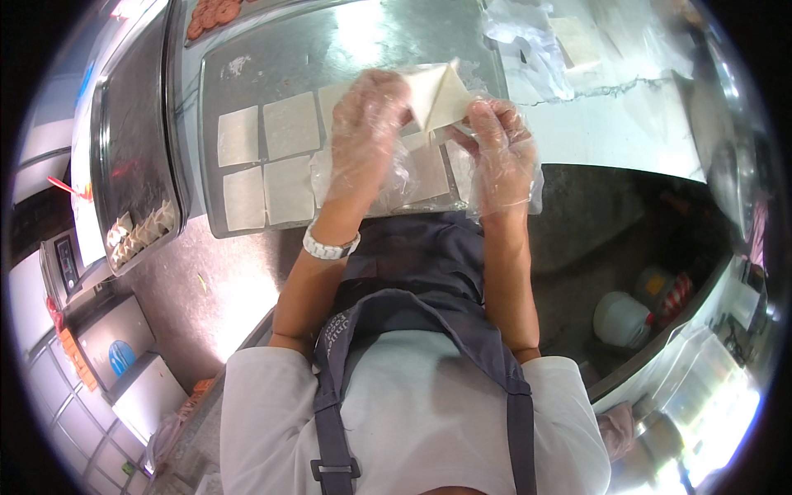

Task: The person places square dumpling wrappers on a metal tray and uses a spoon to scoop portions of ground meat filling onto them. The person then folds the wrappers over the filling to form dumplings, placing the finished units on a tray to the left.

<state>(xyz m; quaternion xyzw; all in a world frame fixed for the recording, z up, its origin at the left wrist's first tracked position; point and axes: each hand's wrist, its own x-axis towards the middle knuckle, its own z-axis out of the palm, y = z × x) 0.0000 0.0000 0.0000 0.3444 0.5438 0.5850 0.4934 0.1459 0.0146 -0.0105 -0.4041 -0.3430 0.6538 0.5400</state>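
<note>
Both of my hands wear clear plastic gloves. My left hand (367,128) and my right hand (505,153) hold a pale dough sheet (431,89) between them above a metal tray. One edge of the sheet is lifted into a fold. My left fingers are closed on its left side, while my right fingertips pinch its right corner. Square dough sheets (290,125) lie in two rows on the metal tray (330,49) below; my hands hide part of them.
Another metal tray (136,107) at the left carries several folded dough pieces (147,233) at its near end. Reddish lumps (213,16) sit at the far left. A crumpled plastic bag (528,37) lies at the far right. Below the counter stands a white jug (620,320).
</note>
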